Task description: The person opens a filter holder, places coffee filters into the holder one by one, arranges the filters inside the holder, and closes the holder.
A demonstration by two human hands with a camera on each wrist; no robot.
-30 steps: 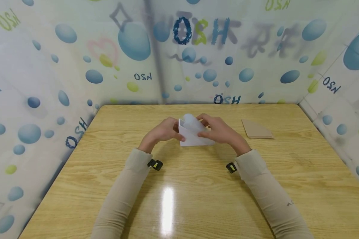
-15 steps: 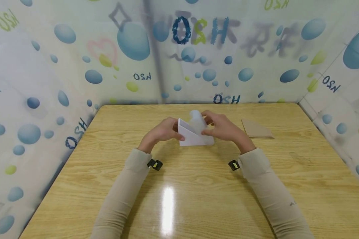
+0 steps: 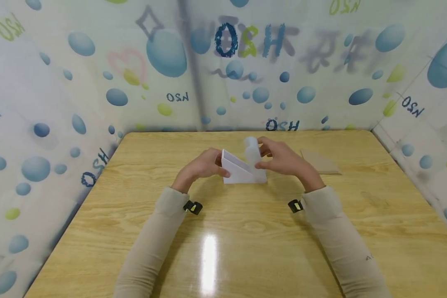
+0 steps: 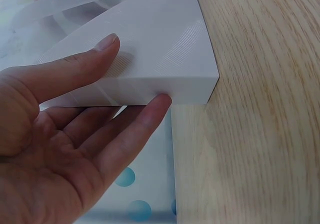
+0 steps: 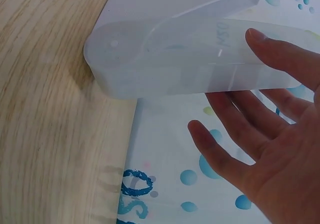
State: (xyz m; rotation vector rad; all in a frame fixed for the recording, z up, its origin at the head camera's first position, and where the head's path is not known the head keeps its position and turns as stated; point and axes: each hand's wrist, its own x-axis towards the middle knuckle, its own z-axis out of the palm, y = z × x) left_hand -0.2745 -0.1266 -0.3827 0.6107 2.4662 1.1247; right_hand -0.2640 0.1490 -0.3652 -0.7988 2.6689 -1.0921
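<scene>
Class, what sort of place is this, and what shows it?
Probably a screened-off work booth: bubble-printed sheeting rises around a wood-grain table, and a small black device sits at each cuff.

L fingers [image 4: 134, 134] pt. behind wht box [image 4: 162, 41]

Lid [image 3: 253, 153] swung from leaning over box [image 3: 236, 171] to near upright; right hand [image 3: 281, 158] shifted right with it, now partly hiding cardboard [image 3: 322, 163].
</scene>
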